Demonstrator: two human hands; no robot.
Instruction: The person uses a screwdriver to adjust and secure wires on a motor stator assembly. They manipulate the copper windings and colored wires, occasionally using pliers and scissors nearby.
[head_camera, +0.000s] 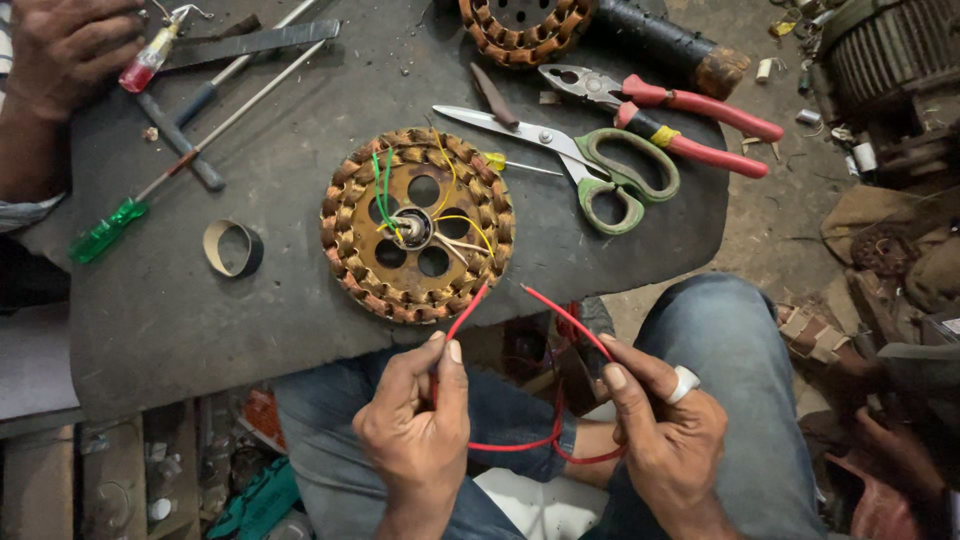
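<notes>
My left hand (415, 415) pinches one end of a red wire (548, 445), whose tip points up toward a round motor stator (417, 224) wound with copper coils. My right hand (665, 425), wearing a white ring, grips the wire's other end, which sticks up and left. The wire loops down between my hands over my jeans-clad knees. The stator lies on a dark worn board (180, 310), with green, yellow and white wires at its hub. Neither hand touches the stator.
Green-handled scissors (590, 165) and red-handled pliers (680, 115) lie beyond the stator on the right. A tape roll (232, 248), a green-handled screwdriver (105, 232) and other tools lie on the left. Another person's hand (65, 45) rests top left. A second stator (525, 28) sits at the far edge.
</notes>
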